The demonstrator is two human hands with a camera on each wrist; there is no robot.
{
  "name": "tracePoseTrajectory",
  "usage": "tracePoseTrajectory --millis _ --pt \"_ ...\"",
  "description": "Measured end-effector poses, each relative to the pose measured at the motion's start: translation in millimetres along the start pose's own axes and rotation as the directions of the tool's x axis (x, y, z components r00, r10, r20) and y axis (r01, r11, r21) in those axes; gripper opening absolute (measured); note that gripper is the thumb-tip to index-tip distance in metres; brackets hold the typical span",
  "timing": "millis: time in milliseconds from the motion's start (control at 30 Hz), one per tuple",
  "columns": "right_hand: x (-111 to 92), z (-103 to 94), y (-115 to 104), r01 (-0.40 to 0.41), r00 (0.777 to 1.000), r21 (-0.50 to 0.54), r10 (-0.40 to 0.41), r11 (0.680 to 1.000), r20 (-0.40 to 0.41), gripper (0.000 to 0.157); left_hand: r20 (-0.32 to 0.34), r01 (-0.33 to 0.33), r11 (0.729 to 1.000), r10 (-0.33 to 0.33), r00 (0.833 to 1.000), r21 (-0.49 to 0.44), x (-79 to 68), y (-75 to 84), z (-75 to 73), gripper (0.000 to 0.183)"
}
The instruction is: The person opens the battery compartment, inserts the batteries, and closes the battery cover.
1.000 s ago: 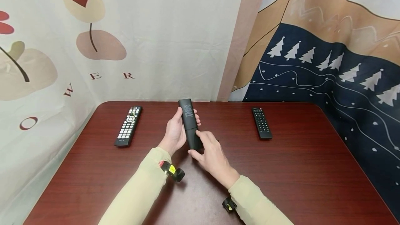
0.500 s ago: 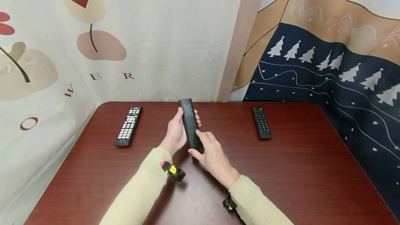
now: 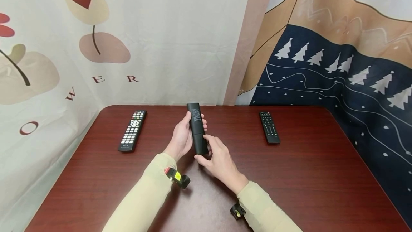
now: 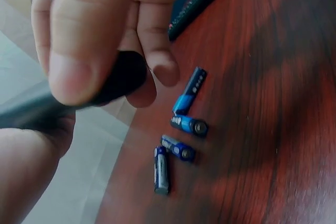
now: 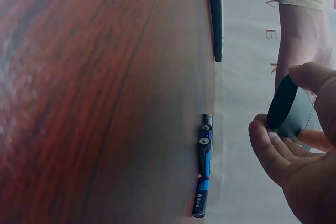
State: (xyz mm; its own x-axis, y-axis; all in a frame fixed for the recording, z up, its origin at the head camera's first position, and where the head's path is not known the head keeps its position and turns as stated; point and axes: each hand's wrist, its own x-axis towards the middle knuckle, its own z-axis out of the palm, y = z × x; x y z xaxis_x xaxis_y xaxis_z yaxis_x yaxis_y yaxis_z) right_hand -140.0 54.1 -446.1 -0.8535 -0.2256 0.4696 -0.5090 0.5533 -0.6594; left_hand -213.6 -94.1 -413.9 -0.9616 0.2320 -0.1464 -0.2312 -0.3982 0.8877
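Blue batteries [image 4: 190,125] and two remotes [image 3: 132,130] [image 3: 269,127] surround the black remote [image 3: 197,126] both hands [image 3: 181,139] [image 3: 222,160] grip.

Compared with half a second ago, the black remote [image 3: 197,128] is turned slightly, its far end swung to the right, and the thumb of the left hand [image 3: 181,137] is shifted with it.

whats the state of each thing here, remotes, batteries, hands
Held remote: raised, back up, cover apparently on
Left remote: flat on table, buttons up
Right remote: flat on table, buttons up
Four batteries: loose on table, lying sideways
Left hand: gripping held remote
Right hand: holding held remote's near end
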Motion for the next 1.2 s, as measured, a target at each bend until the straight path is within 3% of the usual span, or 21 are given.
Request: tracePoseTrajectory --millis 200,433,767,1200 --pt "1 -1.7 -1 -0.010 1.000 0.065 0.009 0.998 0.017 0.061 -0.024 -0.051 0.993 0.054 0.998 0.105 0.2 0.3 -2.4 0.059" --pt "1 -2.9 0 -0.025 0.998 0.062 0.021 0.998 0.060 0.063 -0.033 -0.087 0.994 0.089 0.995 0.073 -0.7 2.3 -0.1 0.053" --pt "4 -8.9 7 0.088 0.995 0.021 -0.089 0.996 0.041 0.063 -0.077 -0.058 0.988 0.070 0.995 0.141 -2.9 7.4 -2.0 0.058" --pt "5 -20.0 14 0.074 0.995 -0.055 -0.071 0.996 0.063 0.060 -0.112 -0.080 0.967 0.109 0.988 0.241 0.1 10.2 -10.3 0.038"
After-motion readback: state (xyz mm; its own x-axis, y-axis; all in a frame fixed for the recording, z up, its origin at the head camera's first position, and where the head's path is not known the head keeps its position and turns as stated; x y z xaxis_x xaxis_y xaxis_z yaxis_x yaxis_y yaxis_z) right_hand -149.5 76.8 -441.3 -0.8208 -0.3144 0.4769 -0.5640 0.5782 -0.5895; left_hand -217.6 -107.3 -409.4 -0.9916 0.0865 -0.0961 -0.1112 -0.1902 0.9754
